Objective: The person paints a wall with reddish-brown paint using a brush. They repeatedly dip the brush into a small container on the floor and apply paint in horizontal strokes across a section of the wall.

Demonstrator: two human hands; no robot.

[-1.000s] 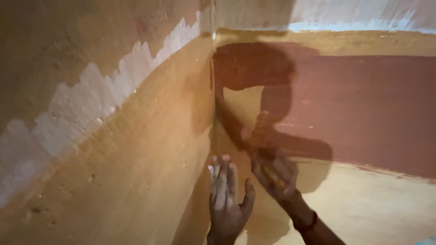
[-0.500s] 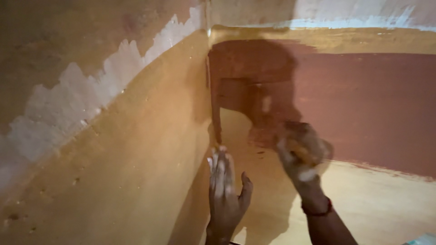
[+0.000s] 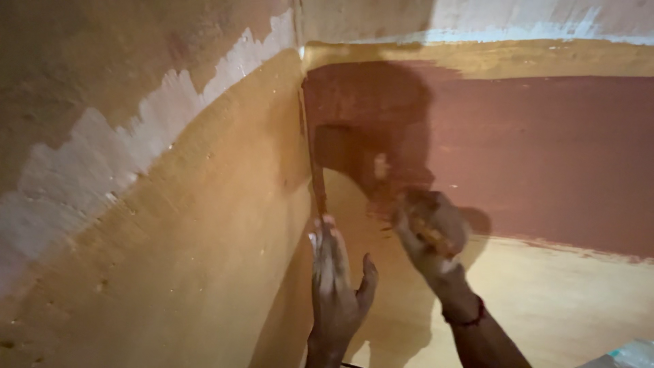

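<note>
Paintwork filled most of the view: two walls met in a corner point(image 3: 310, 136), and both hands were raised close beside it. The left hand point(image 3: 335, 286) was open, its fingers point(image 3: 325, 245) held straight and together, pointing up and laid flat against the right wall point(image 3: 545, 300) just beside the corner line, with the thumb spread off to the side. The right hand point(image 3: 430, 232) was closed around a paint-smeared thing point(image 3: 436, 238) with an orange-yellow look — whether a brush, a pad or a cloth I could not tell, since the hand was blurred and smeared in the same colours. That hand sat at the lower edge of the reddish-brown band point(image 3: 531, 150), near the left hand but apart from it. A dark band point(image 3: 464, 317) ran around the right wrist.

The reddish-brown band ran across the right wall, darkest toward the corner, where a shadow fell on it. Below it the wall was pale yellow; above it lay a strip of ochre point(image 3: 490, 58) and then a whitish strip point(image 3: 518, 24) near the top. One small pale patch point(image 3: 381, 165) showed inside the brown, just above the right hand. The left wall point(image 3: 170, 259) was ochre below — with a jagged whitish patch point(image 3: 102, 163) slanting across it — and a duller brown above. A pale bluish thing point(image 3: 633, 356) showed at the bottom right edge, too cut off to tell.
</note>
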